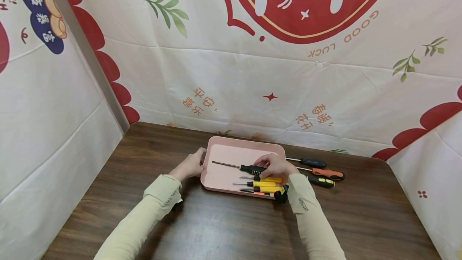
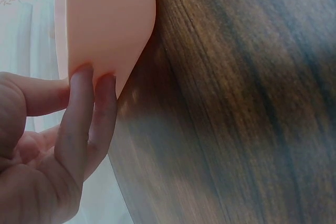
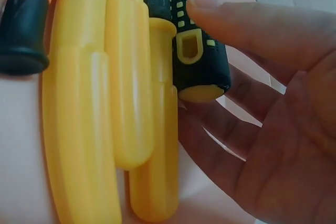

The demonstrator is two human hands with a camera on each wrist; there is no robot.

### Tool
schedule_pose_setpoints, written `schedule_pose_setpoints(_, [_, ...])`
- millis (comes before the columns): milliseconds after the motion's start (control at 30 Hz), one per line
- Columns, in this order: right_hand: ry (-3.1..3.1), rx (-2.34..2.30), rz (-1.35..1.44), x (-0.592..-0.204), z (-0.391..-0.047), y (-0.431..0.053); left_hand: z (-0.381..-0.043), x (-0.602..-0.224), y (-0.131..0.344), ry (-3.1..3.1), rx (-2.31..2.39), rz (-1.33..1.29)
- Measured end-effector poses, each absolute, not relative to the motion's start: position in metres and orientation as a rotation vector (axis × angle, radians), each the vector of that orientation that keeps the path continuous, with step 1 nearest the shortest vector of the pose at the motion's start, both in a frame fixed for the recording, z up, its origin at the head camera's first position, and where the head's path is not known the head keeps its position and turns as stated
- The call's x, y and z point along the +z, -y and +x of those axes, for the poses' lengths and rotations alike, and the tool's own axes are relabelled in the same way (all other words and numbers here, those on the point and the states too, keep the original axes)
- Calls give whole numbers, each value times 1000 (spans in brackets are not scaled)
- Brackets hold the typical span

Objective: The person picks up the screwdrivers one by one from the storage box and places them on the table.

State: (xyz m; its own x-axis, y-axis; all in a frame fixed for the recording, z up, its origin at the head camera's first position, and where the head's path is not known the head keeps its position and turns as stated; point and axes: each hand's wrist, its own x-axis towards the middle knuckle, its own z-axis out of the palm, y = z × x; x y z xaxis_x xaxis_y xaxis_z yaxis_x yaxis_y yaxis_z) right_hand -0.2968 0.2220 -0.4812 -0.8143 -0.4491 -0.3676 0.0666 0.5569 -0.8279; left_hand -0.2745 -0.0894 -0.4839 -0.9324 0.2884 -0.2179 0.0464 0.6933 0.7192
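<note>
A shallow pink tray lies on the table, and my left hand pinches its left rim. In the left wrist view the thumb is at the rim and fingertips press the tray's outer wall. Over the tray, my right hand grips a black screwdriver by its handle, which has yellow grid marks. Its shaft points left. Several yellow-handled screwdrivers lie side by side in the tray, nearer the front. Beside them is an orange-and-black handle, partly out of view in the right wrist view.
Right of the tray lie a dark-handled screwdriver, an orange-and-black one and a black-and-yellow one, partly hidden by the right arm. The brown wooden table is bordered by white printed cloth behind and on both sides.
</note>
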Motion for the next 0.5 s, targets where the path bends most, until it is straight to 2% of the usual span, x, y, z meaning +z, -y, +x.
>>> schedule_pose_setpoints(500, [-2326, -1165, -370, -482, -296, -220, -274, -483, 89, -2586, 1081, 247])
